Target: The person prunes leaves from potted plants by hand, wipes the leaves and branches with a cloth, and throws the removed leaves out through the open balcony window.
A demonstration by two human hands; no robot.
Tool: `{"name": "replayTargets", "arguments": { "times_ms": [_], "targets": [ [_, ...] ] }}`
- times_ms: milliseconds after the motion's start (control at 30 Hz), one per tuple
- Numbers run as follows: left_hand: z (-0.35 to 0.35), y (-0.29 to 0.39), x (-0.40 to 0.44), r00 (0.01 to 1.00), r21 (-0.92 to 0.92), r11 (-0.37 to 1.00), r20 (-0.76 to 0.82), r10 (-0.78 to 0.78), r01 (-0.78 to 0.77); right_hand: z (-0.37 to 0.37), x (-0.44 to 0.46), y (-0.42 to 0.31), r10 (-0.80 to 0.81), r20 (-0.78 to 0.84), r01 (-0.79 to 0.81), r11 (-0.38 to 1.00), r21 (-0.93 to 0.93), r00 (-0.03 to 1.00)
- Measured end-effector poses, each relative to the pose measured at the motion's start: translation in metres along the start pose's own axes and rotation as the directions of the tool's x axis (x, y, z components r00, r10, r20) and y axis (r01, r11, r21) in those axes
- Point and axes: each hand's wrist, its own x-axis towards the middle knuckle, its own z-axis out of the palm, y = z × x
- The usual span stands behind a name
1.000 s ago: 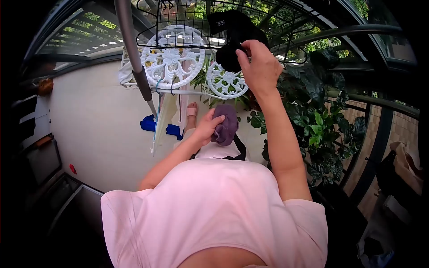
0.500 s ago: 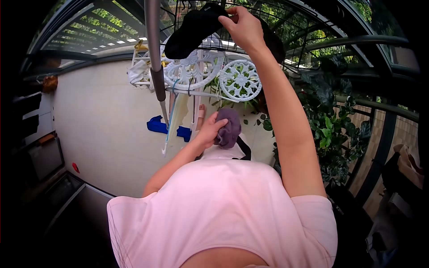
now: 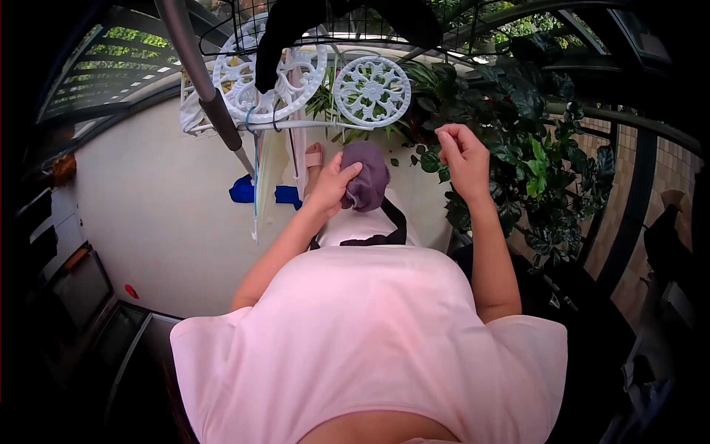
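Purple cloth [image 3: 367,177] sits bunched in the left hand [image 3: 333,185], pinched between thumb and fingers, this side of the small white table [image 3: 372,92]. The right hand [image 3: 467,164] hovers right of that table, fingers curled thumbward — whether the tips meet, I cannot tell — with leafy plants [image 3: 529,166] beyond.

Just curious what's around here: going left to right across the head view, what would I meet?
Small red object, blue cloth on the floor, left hand, purple cloth, right hand, bright green leaves.
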Motion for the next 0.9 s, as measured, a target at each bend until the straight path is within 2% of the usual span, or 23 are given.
{"name": "replayTargets", "arguments": {
  "times_ms": [67,100,133,233,300,367,433,533,633,667,733,800,867,900],
  "targets": [
    [0.004,-0.003,0.004,1.0,0.014,1.0,0.007,0.014,-0.014,0.008,-0.021,0.029,0.142,0.14,-0.136,0.989,-0.055,0.98],
    [0.007,-0.004,0.006,1.0,0.022,1.0,-0.01,0.009,-0.009,0.013,-0.028,0.038,0.143,0.198,-0.125,0.987,-0.1,0.97],
    [0.008,-0.007,0.008,1.0,0.01,1.0,-0.01,0.008,-0.008,0.021,-0.032,0.053,-0.014,0.207,0.043,0.989,-0.139,0.978],
    [0.007,-0.017,0.013,1.0,-0.012,1.0,-0.013,-0.005,0.005,0.028,-0.027,0.061,-0.069,0.174,0.124,0.936,-0.328,0.982],
    [0.006,-0.02,0.016,1.0,-0.005,1.0,-0.021,-0.02,0.02,0.032,-0.003,0.07,-0.14,0.175,0.21,0.842,-0.497,0.975],
    [0.005,-0.025,0.018,0.999,-0.019,0.999,-0.015,-0.032,0.032,0.041,0.026,0.09,-0.176,0.249,0.299,0.706,-0.643,0.952],
    [0.004,-0.03,0.018,0.999,-0.024,0.999,-0.022,-0.049,0.048,0.057,0.057,0.121,0.094,0.385,0.283,0.525,-0.802,0.918],
    [0.001,-0.032,0.014,0.996,-0.028,0.997,-0.057,-0.067,0.066,0.073,0.081,0.142,0.459,0.439,0.376,0.225,-0.899,0.773],
    [-0.005,-0.032,0.007,0.992,-0.049,0.996,-0.099,-0.076,0.071,0.076,0.101,0.169,0.475,0.292,0.127,0.349,-0.929,0.83],
    [-0.011,-0.034,0.007,0.99,-0.06,0.995,-0.113,-0.086,0.08,0.074,0.104,0.177,0.393,0.239,0.073,0.393,-0.917,0.888],
    [-0.024,-0.04,0.008,0.989,-0.076,0.993,-0.115,-0.096,0.088,0.068,0.107,0.182,0.079,0.1,0.055,0.44,-0.896,0.992],
    [-0.037,-0.046,0.013,0.992,-0.084,0.993,-0.093,-0.087,0.079,0.048,0.118,0.179,0.008,0.041,0.035,0.399,-0.916,0.999],
    [-0.039,-0.045,0.018,0.993,-0.083,0.994,-0.082,-0.084,0.077,0.026,0.136,0.186,0.014,-0.027,-0.03,0.39,-0.92,1.0],
    [-0.039,-0.045,0.021,0.992,-0.093,0.992,-0.079,-0.094,0.086,0.014,0.142,0.19,-0.05,0.011,0.028,0.351,-0.936,0.999]
  ]
}}
